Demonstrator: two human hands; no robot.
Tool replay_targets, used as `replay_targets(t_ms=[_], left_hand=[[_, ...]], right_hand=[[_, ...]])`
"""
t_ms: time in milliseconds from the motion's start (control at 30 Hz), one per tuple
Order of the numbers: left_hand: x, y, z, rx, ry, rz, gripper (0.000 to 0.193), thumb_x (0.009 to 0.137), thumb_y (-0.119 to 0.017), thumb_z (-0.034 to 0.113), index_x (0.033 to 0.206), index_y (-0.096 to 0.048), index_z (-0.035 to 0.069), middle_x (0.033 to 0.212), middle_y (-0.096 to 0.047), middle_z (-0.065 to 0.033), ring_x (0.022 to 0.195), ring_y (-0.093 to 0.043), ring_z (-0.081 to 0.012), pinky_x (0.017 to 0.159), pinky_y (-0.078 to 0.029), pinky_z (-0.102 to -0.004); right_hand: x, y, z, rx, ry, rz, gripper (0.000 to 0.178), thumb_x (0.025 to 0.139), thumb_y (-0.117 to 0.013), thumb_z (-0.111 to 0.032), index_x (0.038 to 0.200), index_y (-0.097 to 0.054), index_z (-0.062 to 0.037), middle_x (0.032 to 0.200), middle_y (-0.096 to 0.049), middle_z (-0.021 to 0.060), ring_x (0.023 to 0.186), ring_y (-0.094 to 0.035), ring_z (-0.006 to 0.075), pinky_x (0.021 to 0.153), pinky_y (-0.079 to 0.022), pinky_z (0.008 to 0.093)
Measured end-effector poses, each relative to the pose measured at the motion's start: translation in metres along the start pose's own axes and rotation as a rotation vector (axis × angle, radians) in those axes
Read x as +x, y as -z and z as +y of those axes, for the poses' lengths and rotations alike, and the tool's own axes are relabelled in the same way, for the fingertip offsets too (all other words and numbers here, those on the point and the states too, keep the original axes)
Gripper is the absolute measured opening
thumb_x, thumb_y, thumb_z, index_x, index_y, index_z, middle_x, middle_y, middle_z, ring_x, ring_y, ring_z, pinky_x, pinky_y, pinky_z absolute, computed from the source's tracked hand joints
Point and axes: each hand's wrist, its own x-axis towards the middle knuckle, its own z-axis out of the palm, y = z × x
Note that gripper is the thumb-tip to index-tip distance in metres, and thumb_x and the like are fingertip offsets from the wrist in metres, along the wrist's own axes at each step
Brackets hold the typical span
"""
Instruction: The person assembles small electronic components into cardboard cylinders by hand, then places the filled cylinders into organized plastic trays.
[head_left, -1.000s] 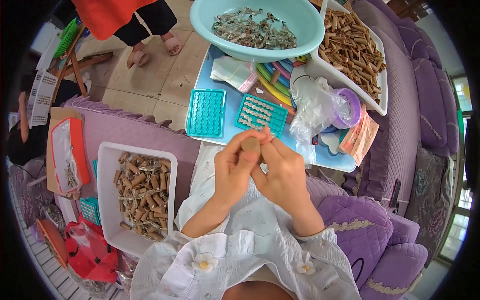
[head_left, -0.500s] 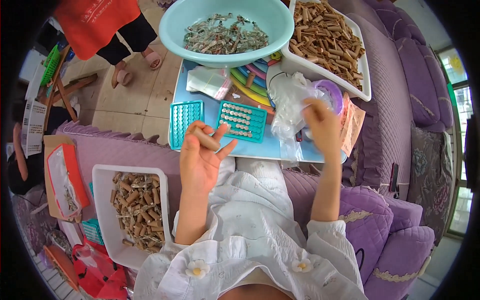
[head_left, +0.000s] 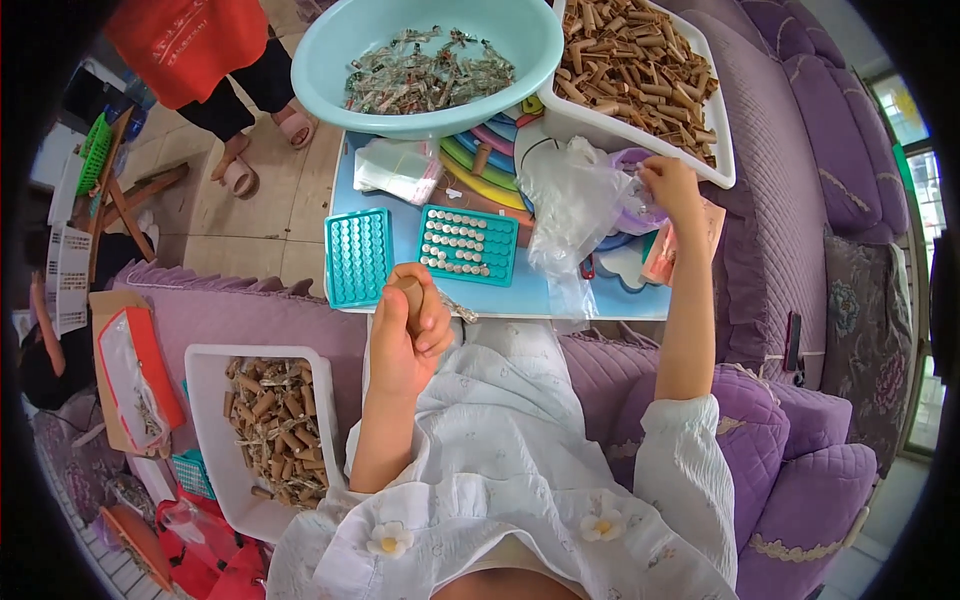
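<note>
A brown cardboard tube (head_left: 411, 300) stands in the curled fingers of my left hand (head_left: 408, 335), above my lap. A strip of clear crinkled wrapping (head_left: 460, 309) pokes out at the right side of that hand. Over a purple round container (head_left: 632, 215) at the table's right, my right hand (head_left: 672, 188) has its fingertips pinched together. What they hold, if anything, I cannot make out. Between the hands lies a clear plastic bag (head_left: 570, 225). Beyond my left hand are a teal tray (head_left: 468, 246) with rows of small whitish discs and another teal tray (head_left: 359, 258) with round pockets.
A light-blue basin (head_left: 420, 122) of small clear packets stands at the table's far side. White bins of brown tubes stand at the far right (head_left: 725, 130) and lower left (head_left: 215, 420). A person in a red garment (head_left: 190, 45) stands far left. Purple cushions (head_left: 790, 500) lie right.
My right hand has moved right and away from me, to the purple container. My left hand has closed more around the tube, which now stands more upright; the clear wrapping now shows beside it.
</note>
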Motion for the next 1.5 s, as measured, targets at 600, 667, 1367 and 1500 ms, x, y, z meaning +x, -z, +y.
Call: replay_targets(t_ms=[600,667,1367,1500], left_hand=[[-0.005,0.001,0.000,-0.032,0.078,-0.012,0.041,0.086,-0.035,0.042,0.102,-0.040,0.004,0.066,-0.040,0.0001,0.049,-0.031,-0.0055,0.044,-0.027,-0.0189],[-0.004,-0.003,0.002,-0.111,0.118,0.042,0.044,0.087,-0.031,0.041,0.109,-0.039,0.004,0.072,-0.042,-0.0015,0.055,-0.036,-0.0086,0.050,-0.031,-0.0209],[-0.023,-0.018,-0.003,-0.365,0.224,-0.010,0.042,0.085,-0.043,0.027,0.117,-0.034,0.002,0.097,-0.052,-0.0088,0.088,-0.057,-0.0236,0.058,-0.055,-0.0292],[-0.024,-0.014,-0.004,-0.374,0.222,-0.021,0.042,0.085,-0.044,0.028,0.116,-0.034,0.001,0.098,-0.052,-0.0087,0.085,-0.058,-0.0221,0.056,-0.055,-0.0282]], right_hand=[[-0.012,0.034,-0.008,0.655,-0.311,-0.226,0.017,0.081,-0.044,-0.009,0.097,-0.048,-0.0033,0.074,-0.057,0.0050,0.064,-0.056,0.0101,0.053,-0.039,0.0182],[-0.015,0.035,-0.010,0.619,-0.279,-0.201,0.014,0.081,-0.045,-0.009,0.092,-0.050,-0.0016,0.073,-0.056,0.0045,0.063,-0.055,0.0098,0.053,-0.040,0.0192],[-0.145,0.013,-0.218,1.051,0.325,-0.196,0.006,0.076,-0.048,0.003,0.082,-0.050,0.0021,0.087,-0.055,0.0108,0.084,-0.055,0.0164,0.073,-0.044,0.0258],[-0.150,0.018,-0.223,1.086,0.208,-0.206,0.006,0.077,-0.048,0.003,0.083,-0.050,0.0034,0.087,-0.057,0.0126,0.083,-0.057,0.0163,0.071,-0.045,0.0252]])
